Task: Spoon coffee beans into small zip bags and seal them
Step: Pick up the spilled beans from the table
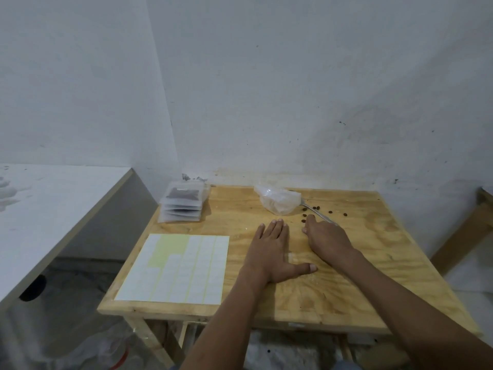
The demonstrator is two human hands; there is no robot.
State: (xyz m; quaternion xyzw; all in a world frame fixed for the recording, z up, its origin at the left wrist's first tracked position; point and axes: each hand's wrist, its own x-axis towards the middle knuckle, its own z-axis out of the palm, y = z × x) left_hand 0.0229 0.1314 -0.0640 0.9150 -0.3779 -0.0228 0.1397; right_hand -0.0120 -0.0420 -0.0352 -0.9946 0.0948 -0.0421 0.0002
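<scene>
My left hand [274, 249] lies flat on the wooden table [373, 263], fingers straight and thumb spread to the right. My right hand [324, 236] rests beside it, fingers reaching toward several loose coffee beans [317, 208] and touching the handle end of a metal spoon [317, 211]. The spoon's bowl is tucked under a crumpled clear plastic bag [278, 201] at the back. A stack of small zip bags [184, 205] with dark contents sits at the table's back left corner.
A sheet of white sticker labels [176, 271], some peeled off, lies at the front left of the table. A white counter [53, 209] stands to the left, the wall is just behind, and a wooden frame [469, 236] is at the right.
</scene>
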